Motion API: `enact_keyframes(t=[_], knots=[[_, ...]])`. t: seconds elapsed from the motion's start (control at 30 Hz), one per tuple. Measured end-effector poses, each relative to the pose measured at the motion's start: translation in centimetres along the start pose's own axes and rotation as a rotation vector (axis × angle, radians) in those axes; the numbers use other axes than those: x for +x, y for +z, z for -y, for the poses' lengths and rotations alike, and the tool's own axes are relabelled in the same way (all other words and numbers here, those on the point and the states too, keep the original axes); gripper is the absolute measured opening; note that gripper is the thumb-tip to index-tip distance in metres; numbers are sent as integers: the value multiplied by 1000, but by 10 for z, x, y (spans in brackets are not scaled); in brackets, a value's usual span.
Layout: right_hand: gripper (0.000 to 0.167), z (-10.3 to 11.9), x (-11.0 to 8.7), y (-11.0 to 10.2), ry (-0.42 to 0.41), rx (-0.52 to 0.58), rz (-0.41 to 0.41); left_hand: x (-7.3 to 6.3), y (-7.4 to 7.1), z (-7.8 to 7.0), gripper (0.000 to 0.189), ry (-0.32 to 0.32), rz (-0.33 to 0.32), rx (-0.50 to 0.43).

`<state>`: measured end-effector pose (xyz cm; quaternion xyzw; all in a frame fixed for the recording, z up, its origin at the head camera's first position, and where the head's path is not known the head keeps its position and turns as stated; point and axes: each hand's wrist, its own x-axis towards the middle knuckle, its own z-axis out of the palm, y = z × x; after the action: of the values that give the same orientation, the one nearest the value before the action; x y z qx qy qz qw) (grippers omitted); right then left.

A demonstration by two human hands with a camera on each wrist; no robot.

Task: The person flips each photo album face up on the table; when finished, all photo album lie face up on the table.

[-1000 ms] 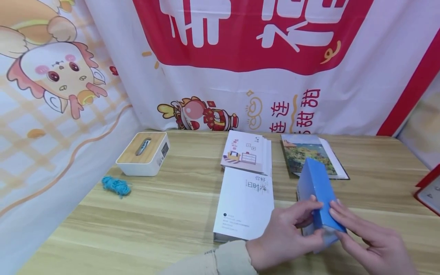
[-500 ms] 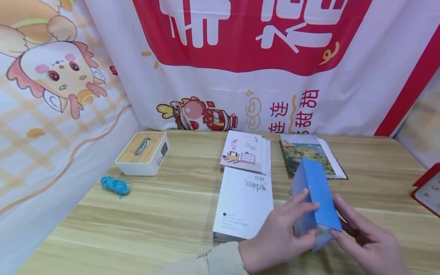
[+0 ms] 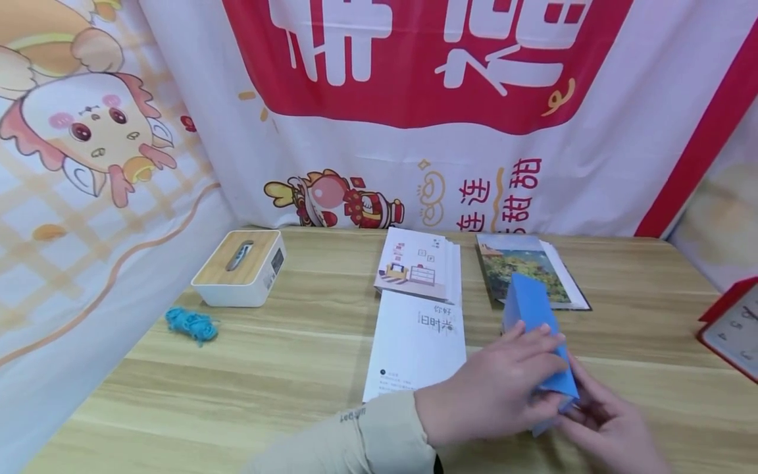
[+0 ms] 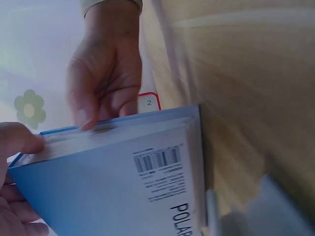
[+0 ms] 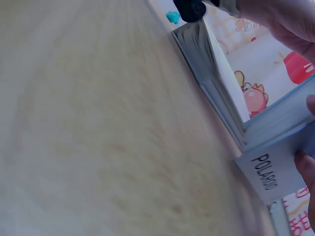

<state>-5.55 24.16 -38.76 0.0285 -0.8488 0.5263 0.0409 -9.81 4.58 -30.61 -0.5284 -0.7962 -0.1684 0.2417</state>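
A blue hardcover book (image 3: 529, 299), with a barcode and POLAROID lettering on its back cover (image 4: 162, 196), stands on edge with its blue spine upward. My left hand (image 3: 491, 388) grips its near end, fingers over the spine and thumb on the page edges. From the right, my right hand (image 3: 610, 424) holds the near end of the book low down; its thumb (image 5: 306, 169) presses the cover in the right wrist view. Part of the book is hidden by the hands. Left of it lies a thick white book (image 3: 414, 349), partly covered by my left forearm.
Behind the white book lies a stack of illustrated books (image 3: 414, 266). A book with a garden picture (image 3: 521, 266) lies at the back right. At the left are a wood-topped tissue box (image 3: 239, 270) and a teal yarn bundle (image 3: 192, 324). A red-framed calendar (image 3: 734, 329) stands far right.
My left hand has moved right and further over the spine of the blue book. My right hand has slid lower along its near end. The view has shifted slightly.
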Motion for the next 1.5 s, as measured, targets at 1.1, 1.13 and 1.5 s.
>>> enact_keyframes(t=[1.1,1.13,1.5], knots=[[46,-4,-11,21,-51,-115,-120,13,3,6,26,-30,1,-5],[46,-4,-11,20,-75,-116,-131,12,3,6,26,-36,-14,-7],[54,-2,-9,0,-456,-82,-180,1,9,10,27,-152,-271,-170]])
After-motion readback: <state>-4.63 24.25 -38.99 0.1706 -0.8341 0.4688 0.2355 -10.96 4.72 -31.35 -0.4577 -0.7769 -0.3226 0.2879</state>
